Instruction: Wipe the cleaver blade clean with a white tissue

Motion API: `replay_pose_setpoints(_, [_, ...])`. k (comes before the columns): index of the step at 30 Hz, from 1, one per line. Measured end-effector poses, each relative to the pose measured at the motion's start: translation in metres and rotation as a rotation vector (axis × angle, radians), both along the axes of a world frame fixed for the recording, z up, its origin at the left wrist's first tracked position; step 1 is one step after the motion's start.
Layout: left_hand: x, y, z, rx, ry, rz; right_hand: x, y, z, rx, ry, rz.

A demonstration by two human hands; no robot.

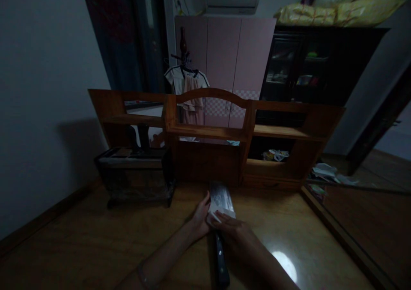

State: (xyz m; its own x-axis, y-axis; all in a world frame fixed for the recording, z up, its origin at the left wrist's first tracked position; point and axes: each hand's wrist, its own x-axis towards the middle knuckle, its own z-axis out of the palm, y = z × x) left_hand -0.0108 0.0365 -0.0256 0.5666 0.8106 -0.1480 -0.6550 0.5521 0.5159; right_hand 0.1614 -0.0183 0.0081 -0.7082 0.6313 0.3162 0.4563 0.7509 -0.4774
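Note:
A cleaver [222, 195] with a broad metal blade and a black riveted handle [221, 260] lies along the wooden table, its handle toward me. My left hand [201, 217] grips the blade's left side near the handle, thumb along the edge; its other fingers are partly hidden. With my right hand [233, 229] I press a folded white tissue [224, 211] onto the lower part of the blade. Whether it is paper or thin cloth I cannot tell in the dim light. The handle is free of both hands.
A dark knife block [138, 174] holding black-handled knives [144, 136] stands at the left on the table [154, 230]. Behind it rises a wooden shelf unit [208, 131] with a small packet [275, 154] in its right compartment. The table's raised edge [340, 238] runs along the right.

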Motion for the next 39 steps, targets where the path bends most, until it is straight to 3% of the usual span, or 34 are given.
replay_pose_setpoints(11, [0.002,-0.009,0.018,0.054,-0.002,-0.007,0.011,0.003,0.003,0.027,-0.067,-0.177])
replay_pose_setpoints(20, [-0.001,-0.010,0.017,0.062,-0.037,-0.040,0.018,0.009,-0.002,-0.130,0.317,-0.383])
replay_pose_setpoints(23, [0.000,-0.011,0.018,0.048,-0.024,-0.031,0.013,0.007,-0.004,-0.170,0.313,-0.340])
replay_pose_setpoints(31, [0.001,-0.011,0.019,-0.031,0.100,0.028,-0.002,-0.006,0.011,-0.271,0.322,-0.011])
replay_pose_setpoints(39, [0.001,-0.007,0.015,0.022,0.035,-0.003,0.002,0.000,0.003,-0.236,0.385,-0.180])
